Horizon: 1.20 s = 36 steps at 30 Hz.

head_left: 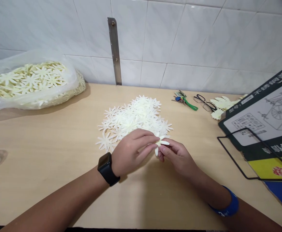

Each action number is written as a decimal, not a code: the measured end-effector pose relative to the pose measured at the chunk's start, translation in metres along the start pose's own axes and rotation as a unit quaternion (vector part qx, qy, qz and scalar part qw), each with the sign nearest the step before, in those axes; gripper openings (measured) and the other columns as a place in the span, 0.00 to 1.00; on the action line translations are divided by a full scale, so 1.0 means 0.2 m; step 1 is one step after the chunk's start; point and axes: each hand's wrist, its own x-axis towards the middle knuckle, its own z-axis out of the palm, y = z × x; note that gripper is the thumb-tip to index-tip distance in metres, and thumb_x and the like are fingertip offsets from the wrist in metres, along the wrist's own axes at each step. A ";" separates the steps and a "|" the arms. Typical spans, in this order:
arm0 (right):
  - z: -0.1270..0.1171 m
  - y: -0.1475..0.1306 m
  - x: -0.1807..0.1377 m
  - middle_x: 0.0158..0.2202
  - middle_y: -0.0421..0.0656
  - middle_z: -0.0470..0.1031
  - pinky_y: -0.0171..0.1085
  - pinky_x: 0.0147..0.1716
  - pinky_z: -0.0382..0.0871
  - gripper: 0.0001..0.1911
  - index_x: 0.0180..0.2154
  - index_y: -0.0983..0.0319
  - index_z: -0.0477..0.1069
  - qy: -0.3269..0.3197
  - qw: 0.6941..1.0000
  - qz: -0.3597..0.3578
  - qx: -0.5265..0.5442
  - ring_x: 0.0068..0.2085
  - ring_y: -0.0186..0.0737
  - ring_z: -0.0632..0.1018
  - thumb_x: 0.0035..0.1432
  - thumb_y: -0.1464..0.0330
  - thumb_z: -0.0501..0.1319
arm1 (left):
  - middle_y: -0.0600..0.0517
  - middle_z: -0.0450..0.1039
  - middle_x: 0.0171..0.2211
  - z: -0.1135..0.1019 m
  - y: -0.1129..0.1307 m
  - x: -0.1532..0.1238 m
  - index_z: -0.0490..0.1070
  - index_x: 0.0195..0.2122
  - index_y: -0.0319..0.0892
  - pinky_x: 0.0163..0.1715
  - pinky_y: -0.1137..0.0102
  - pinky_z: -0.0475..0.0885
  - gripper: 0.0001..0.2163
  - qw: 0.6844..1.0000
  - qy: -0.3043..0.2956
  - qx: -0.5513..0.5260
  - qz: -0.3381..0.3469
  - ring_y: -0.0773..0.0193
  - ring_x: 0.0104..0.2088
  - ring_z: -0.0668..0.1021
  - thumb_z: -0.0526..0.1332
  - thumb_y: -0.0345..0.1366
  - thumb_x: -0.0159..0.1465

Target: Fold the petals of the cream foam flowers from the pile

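Note:
Between my two hands is a pale cream flower-shaped cutout [160,142] with long narrow petals. My right hand [179,158] pinches it from the right between thumb and fingers. From the left, my left hand [133,148] reaches over with its fingers closed together on the petals; the thumb is partly hidden. A black watch [107,167] is on the left wrist and a blue band [228,204] on the right. Just beyond the hands lies a loose pile of the same flower cutouts [138,116], with a few single ones at its left edge.
A clear plastic bag [65,93] of many more cutouts sits at the back left. Keys with a green strap [190,103], eyeglasses [205,102] and scalloped cream pieces [224,103] lie back right. A printed box [257,154] and black wire frame [235,132] stand right. A tiled wall [179,38] is behind.

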 end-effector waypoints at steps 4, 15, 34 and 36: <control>0.00 0.00 0.00 0.22 0.38 0.65 0.35 0.26 0.64 0.16 0.26 0.60 0.67 -0.004 0.999 -0.014 -0.034 0.25 0.34 0.67 0.63 0.59 0.57 | 0.47 0.78 0.40 0.03 0.06 -0.02 0.78 0.43 0.40 0.42 0.71 0.73 0.09 0.995 -0.030 -0.067 -0.066 0.64 0.40 0.79 0.60 0.32 0.65; -0.01 0.02 0.00 0.20 0.37 0.65 0.33 0.24 0.61 0.17 0.23 0.61 0.67 0.001 1.000 -0.014 -0.024 0.24 0.33 0.66 0.61 0.61 0.59 | 0.49 0.79 0.37 0.04 0.05 -0.01 0.81 0.40 0.41 0.40 0.74 0.73 0.07 0.978 -0.019 -0.166 -0.127 0.66 0.37 0.80 0.65 0.29 0.61; -0.01 0.05 -0.01 0.19 0.39 0.71 0.34 0.21 0.65 0.16 0.23 0.63 0.73 -0.037 0.993 -0.015 0.115 0.20 0.33 0.69 0.53 0.58 0.68 | 0.48 0.80 0.29 0.02 0.04 0.00 0.83 0.32 0.40 0.34 0.75 0.73 0.04 0.943 -0.011 -0.292 -0.159 0.67 0.30 0.80 0.68 0.27 0.57; -0.01 0.05 0.00 0.18 0.39 0.72 0.33 0.20 0.64 0.17 0.23 0.63 0.73 -0.038 0.991 -0.015 0.124 0.20 0.33 0.69 0.53 0.57 0.68 | 0.48 0.79 0.29 0.02 0.04 0.01 0.83 0.32 0.40 0.33 0.75 0.73 0.04 0.935 -0.015 -0.305 -0.180 0.67 0.30 0.79 0.69 0.27 0.56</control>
